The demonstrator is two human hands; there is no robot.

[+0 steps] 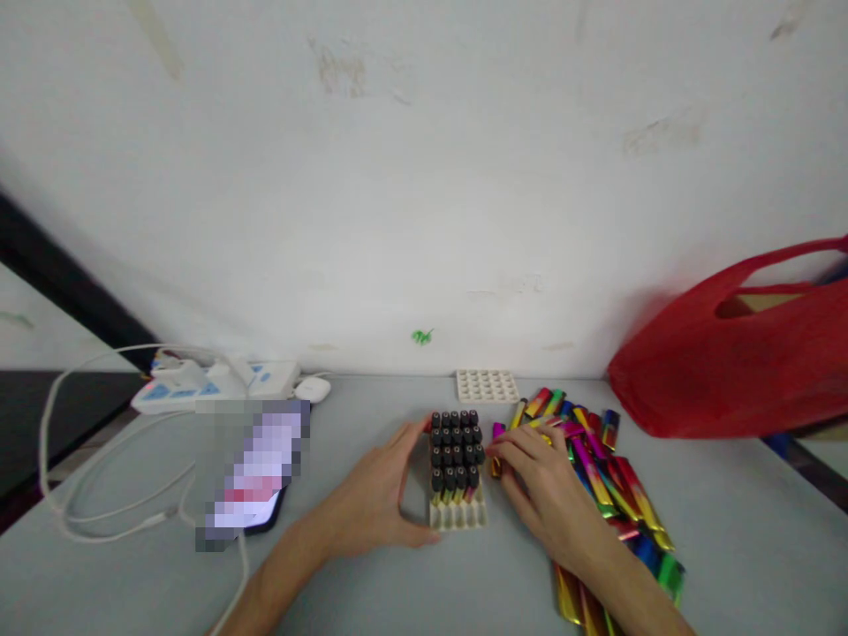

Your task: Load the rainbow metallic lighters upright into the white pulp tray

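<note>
A small cream-white tray with rows of round holes (457, 517) stands on the table in front of me. Several slim tubes with black tops (454, 456) stand upright in it; their lower ends show gold and pink, and the nearest row holds none. My left hand (377, 495) wraps round the tray's left side, thumb at the near corner, fingers at the far one. Just right of the tray, my right hand (540, 477) has its fingers bent round a shiny purple-and-gold tube (497, 431), partly covered by them. A heap of shiny multicoloured tubes (593, 473) lies beyond and beneath that hand.
A second cream-white holed tray (488, 386) lies near the wall. At left are a phone (268, 468), partly blurred out, a white power strip (265, 380), a small white case (313, 389) and looping white cables (99, 534). A red bag (722, 362) leans at right.
</note>
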